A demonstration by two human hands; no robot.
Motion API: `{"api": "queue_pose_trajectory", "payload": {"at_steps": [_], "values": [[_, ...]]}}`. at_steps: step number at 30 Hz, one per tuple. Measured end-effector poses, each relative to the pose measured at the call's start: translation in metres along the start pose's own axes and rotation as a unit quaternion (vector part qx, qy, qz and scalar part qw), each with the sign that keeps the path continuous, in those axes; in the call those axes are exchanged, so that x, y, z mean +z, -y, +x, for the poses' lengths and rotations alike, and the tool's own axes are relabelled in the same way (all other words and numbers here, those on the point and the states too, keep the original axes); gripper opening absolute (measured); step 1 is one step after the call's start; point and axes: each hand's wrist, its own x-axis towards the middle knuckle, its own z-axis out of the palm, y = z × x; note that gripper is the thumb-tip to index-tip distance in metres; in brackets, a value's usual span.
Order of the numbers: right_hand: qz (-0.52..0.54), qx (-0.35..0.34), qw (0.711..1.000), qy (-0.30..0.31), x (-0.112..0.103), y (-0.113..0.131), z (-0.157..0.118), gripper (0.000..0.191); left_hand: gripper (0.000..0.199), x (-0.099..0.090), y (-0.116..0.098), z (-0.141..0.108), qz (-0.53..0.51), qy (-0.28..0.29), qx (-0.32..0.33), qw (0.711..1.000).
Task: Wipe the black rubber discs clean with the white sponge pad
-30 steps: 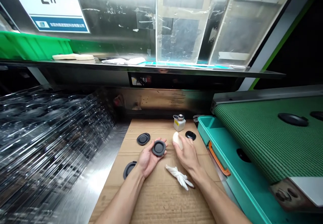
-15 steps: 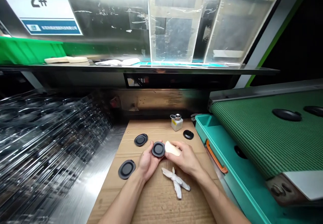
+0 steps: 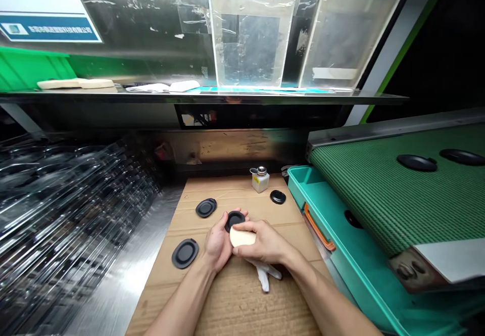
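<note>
Black round cap (image 3: 235, 218) is held in the loosely cupped left hand (image 3: 218, 245) above cardboard (image 3: 231, 305); at the cap's five o'clock edge, a cream pad (image 3: 242, 237) is pinched by the right hand (image 3: 267, 242).

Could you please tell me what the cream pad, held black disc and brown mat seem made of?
Cream pad: probably foam, matte, soft-looking and shineless. Black disc: likely matte plastic or rubber, its rim looking moulded. Brown mat: apparently cardboard, dull and creased.
</note>
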Motion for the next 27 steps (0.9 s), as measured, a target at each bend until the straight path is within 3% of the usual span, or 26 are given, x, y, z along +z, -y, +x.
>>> {"api": "queue_pose_trajectory", "payload": {"at_steps": [3, 8, 12, 18, 20, 23, 27], "values": [[-0.034, 0.012, 0.998, -0.043, -0.006, 0.001, -0.002, 0.043, 0.029, 0.001, 0.0, 0.0, -0.02, 0.023, -0.003, 1.0], [-0.061, -0.039, 0.991, -0.117, 0.001, 0.003, 0.007, 0.033, 0.028, 0.001, 0.005, 0.002, -0.015, 0.031, -0.022, 0.999], [-0.05, -0.001, 0.987, -0.155, 0.001, -0.006, 0.009, 0.031, 0.027, -0.003, 0.004, 0.005, -0.004, 0.018, 0.02, 1.0], [-0.038, 0.003, 0.995, -0.093, 0.001, -0.01, 0.002, 0.029, 0.029, -0.003, 0.009, 0.006, -0.003, 0.015, 0.028, 1.0], [-0.097, 0.001, 0.984, -0.151, 0.004, -0.01, 0.004, 0.031, 0.028, -0.002, 0.01, 0.005, -0.004, 0.03, 0.029, 0.999], [-0.228, 0.038, 0.942, -0.243, 0.008, -0.011, 0.006, 0.035, 0.026, -0.003, 0.01, 0.005, -0.007, 0.023, 0.042, 0.999], [-0.291, -0.007, 0.934, -0.206, 0.015, -0.014, 0.011, 0.034, 0.027, -0.003, 0.011, 0.006, -0.016, 0.022, 0.031, 0.999]]}}
